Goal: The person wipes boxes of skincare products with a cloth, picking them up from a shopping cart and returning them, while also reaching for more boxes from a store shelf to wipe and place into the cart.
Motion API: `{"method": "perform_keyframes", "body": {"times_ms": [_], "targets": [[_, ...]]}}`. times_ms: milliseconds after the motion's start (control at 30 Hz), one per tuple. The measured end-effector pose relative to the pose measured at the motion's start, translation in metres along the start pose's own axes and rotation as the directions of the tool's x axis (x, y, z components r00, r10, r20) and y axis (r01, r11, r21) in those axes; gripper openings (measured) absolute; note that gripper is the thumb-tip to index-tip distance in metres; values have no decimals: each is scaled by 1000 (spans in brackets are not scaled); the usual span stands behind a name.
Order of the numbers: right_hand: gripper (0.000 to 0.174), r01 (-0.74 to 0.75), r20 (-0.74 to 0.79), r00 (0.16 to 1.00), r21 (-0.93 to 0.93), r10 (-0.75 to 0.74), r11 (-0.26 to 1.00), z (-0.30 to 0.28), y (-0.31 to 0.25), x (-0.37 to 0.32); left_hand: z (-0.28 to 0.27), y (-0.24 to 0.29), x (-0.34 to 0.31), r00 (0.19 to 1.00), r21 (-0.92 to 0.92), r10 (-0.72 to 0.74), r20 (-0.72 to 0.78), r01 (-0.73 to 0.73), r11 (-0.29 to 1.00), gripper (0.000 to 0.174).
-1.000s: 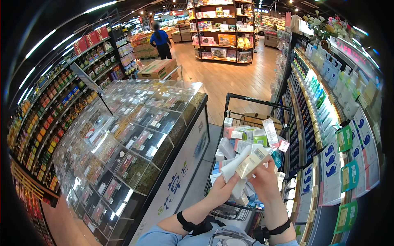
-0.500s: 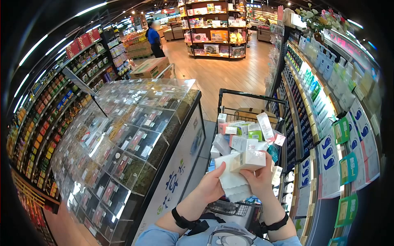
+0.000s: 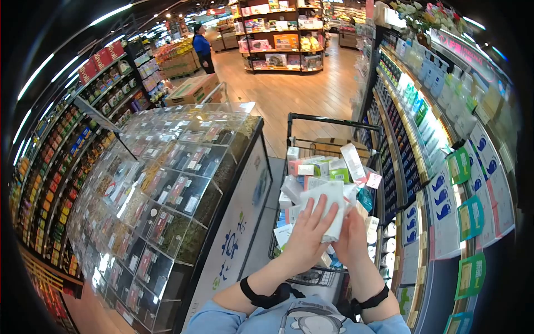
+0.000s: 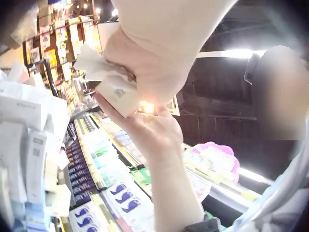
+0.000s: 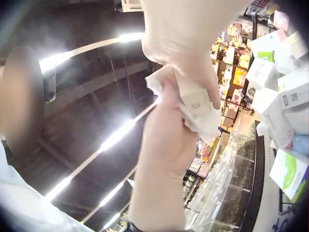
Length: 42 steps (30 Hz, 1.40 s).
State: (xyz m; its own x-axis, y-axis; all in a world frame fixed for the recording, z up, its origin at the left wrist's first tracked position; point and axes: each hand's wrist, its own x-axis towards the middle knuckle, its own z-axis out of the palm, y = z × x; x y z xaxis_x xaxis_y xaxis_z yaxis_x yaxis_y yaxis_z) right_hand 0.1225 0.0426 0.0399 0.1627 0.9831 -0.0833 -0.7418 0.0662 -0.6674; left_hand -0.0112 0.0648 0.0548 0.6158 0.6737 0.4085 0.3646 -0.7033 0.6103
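Note:
My left hand [image 3: 308, 236] lies over a folded white tissue [image 3: 328, 201], its fingers stretched across the top. In the right wrist view its thumb is bent over the tissue against a small cream-white box [image 5: 194, 100]. My right hand [image 3: 351, 238] grips that box from the side, and the left wrist view shows its fingers along the box's underside. The head view hides most of the box behind the tissue and the hands. Both hands are held above a shopping cart [image 3: 334, 118] heaped with small product boxes [image 3: 320, 167].
Clear-lidded bulk bins [image 3: 183, 167] stand close on the left. On the right runs a shelf of bottles and cartons [image 3: 439, 203]. Beyond the cart are a wooden floor [image 3: 272, 92], a display rack [image 3: 281, 39] and a person in a blue shirt [image 3: 202, 45].
The box was tilted up and visible between both hands. Now my left hand has swung across it, laying the tissue over its top. The head view has shifted slightly right.

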Motion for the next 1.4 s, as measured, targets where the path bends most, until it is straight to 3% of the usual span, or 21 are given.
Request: {"method": "perform_keyframes", "body": {"times_ms": [67,133,233,400,467,500,533,567,633,667,733,767,800,900,967,1000,1100,1200,1233,1400], "targets": [[47,-5,118,993,59,-2,998,5,-15,-3,3,-5,0,995,-49,6,100,-1,999,73],[50,36,46,998,-48,-33,998,7,-23,-7,1,-4,-3,987,-103,37,156,-21,994,74],[45,-36,73,997,67,31,997,-16,-23,1,2,-2,-8,969,-64,79,234,-66,996,71],[40,-23,-92,995,24,25,999,-43,-17,3,3,-13,-16,933,-185,91,349,-26,982,62],[35,24,-138,990,41,-18,999,-55,-16,6,6,-33,-20,901,-306,180,395,-56,950,54],[31,49,-175,984,29,-43,998,-57,-22,5,2,-32,-20,913,-305,190,360,-78,949,39],[31,50,-190,981,30,-44,998,-64,-26,4,2,-35,-27,930,-441,-71,361,237,866,34],[32,70,-192,976,-165,-102,984,-74,-31,1,2,-39,-35,856,-547,-323,403,509,665,30],[35,66,-162,973,-488,-165,871,-96,-39,-7,-5,-61,-46,803,-581,-502,322,586,565,32],[34,-23,-187,975,-627,-122,778,-99,-45,-15,-11,-67,-50,798,-581,-500,338,594,556,32],[38,-13,-100,979,-901,-178,434,-139,-35,-23,-19,-77,-55,737,-692,-648,191,570,443,35],[40,-77,-107,993,-886,-40,457,-138,-37,-29,-21,-81,-57,734,-692,-649,201,575,436,35],[40,9,4,1000,-945,-17,325,-149,-33,-32,-22,-84,-58,709,-742,-689,152,542,394,36],[39,-118,-101,992,-939,71,322,-169,-19,-41,-25,-94,-64,665,-816,-737,117,488,311,37],[39,-258,-277,959,-940,-58,224,-178,-15,-46,-27,-96,-68,639,-838,-757,137,482,255,38],[39,-261,-281,958,-939,-60,223,-184,-14,-48,-27,-97,-70,639,-838,-756,141,483,252,38],[43,-381,-368,894,-925,-255,-3,-195,-12,-49,-26,-99,-73,648,-859,-746,153,461,224,39],[43,-433,-405,876,-900,-263,-55,-184,-7,-41,-23,-99,-74,637,-867,-757,146,450,212,39],[44,-445,-452,876,-892,-168,83,-171,-11,-42,-23,-98,-73,626,-862,-764,153,463,207,39],[48,-433,-436,893,-900,-112,56,-206,15,-44,-26,-91,-71,643,-860,-752,143,457,228,40]]}}
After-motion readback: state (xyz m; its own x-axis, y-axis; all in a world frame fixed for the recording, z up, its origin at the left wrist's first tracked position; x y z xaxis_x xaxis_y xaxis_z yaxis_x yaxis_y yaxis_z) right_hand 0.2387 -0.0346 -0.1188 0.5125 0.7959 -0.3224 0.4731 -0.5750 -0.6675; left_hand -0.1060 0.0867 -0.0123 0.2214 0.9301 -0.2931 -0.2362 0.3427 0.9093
